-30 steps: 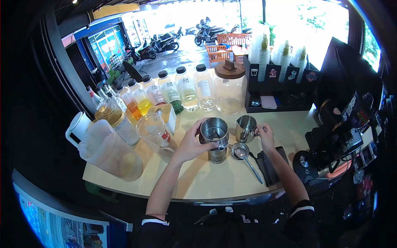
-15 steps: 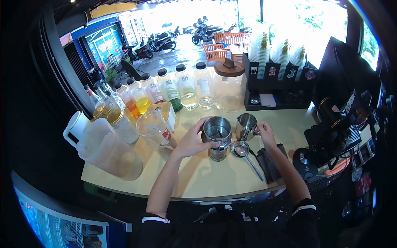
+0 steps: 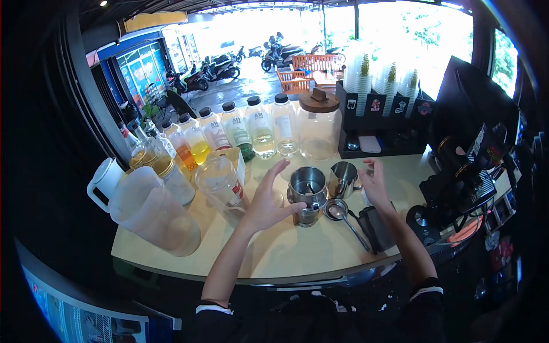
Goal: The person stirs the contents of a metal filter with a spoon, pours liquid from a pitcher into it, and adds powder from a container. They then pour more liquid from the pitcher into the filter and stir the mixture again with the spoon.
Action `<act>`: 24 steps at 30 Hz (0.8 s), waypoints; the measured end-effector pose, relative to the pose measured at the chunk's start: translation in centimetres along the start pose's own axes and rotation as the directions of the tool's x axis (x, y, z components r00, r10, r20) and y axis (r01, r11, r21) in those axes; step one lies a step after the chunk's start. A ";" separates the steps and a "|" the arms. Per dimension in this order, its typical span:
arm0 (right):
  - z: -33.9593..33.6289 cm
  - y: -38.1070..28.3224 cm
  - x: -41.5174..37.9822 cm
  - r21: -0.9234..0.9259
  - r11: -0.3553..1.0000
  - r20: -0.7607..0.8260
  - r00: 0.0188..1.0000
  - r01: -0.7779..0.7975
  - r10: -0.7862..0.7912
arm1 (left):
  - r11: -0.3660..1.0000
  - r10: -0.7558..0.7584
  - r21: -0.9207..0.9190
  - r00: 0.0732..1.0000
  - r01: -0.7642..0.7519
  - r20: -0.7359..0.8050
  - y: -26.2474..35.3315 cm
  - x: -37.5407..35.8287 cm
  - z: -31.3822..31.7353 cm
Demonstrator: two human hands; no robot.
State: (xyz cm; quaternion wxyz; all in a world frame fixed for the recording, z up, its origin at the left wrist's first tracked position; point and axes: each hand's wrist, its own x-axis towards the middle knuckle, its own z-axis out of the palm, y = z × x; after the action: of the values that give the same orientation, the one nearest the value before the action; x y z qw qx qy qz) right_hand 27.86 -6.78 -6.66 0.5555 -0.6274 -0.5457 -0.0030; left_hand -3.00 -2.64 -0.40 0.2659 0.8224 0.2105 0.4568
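Observation:
A metal cup-shaped filter [image 3: 307, 184] stands on a small glass [image 3: 307, 217] near the middle of the counter. Beside its left side is my left hand [image 3: 269, 203], fingers spread and holding nothing. A steel pitcher [image 3: 342, 180] stands to the right of the filter. My right hand [image 3: 374, 184] is raised just right of the pitcher's handle, fingers apart and empty. In front of the pitcher, a long-handled spoon [image 3: 351, 228] rests with its bowl over a small round metal dish [image 3: 333, 209]. A dark folded cloth [image 3: 378, 228] lies to their right.
Plastic jugs [image 3: 154, 211] and a clear container [image 3: 220, 188] stand at left. Capped bottles [image 3: 262, 128] and a wooden-lidded jar [image 3: 319, 128] line the back. A black cup rack [image 3: 383, 123] is at back right, with dark equipment [image 3: 457, 183] near the right edge.
My left hand has let go of the metal filter and spread its fingers. My right hand has released the pitcher's handle and risen slightly. The camera view has shifted a little.

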 end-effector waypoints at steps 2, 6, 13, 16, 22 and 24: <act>-0.5 -4.9 0.4 0.032 0.989 -0.001 0.989 0.146 -0.146 | 0.997 0.067 0.039 0.994 -0.064 -0.084 0.6 -1.2 -0.9; 0.2 -14.1 0.9 0.188 0.876 0.070 0.883 0.445 -0.464 | 0.944 0.312 0.220 0.877 -0.244 -0.367 -2.2 -6.1 -2.6; 7.7 -24.4 3.4 0.441 0.708 0.397 0.587 0.552 -0.705 | 0.960 0.039 0.245 0.799 0.137 -0.600 -7.7 -9.2 -8.1; 13.1 -26.3 4.1 0.442 0.718 0.494 0.521 0.539 -0.696 | 0.986 -0.138 0.010 0.859 0.165 -0.493 -9.3 -10.5 -7.1; 18.1 -29.3 4.9 0.218 0.820 0.894 0.228 0.528 -0.385 | 0.898 -0.402 -0.300 0.877 0.321 -0.264 -9.8 -11.0 -5.9; 20.4 -28.8 5.8 0.154 0.746 0.969 0.047 0.648 -0.241 | 0.928 -0.372 -0.142 0.893 0.346 -0.255 -9.1 -10.8 -6.1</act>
State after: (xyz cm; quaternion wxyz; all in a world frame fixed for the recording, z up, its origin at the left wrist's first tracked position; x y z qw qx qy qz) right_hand -1.94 5.34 9.03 -0.0486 -0.3636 -0.9229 0.1172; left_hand -14.56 -0.49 -10.35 0.3513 0.6839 0.3725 0.5197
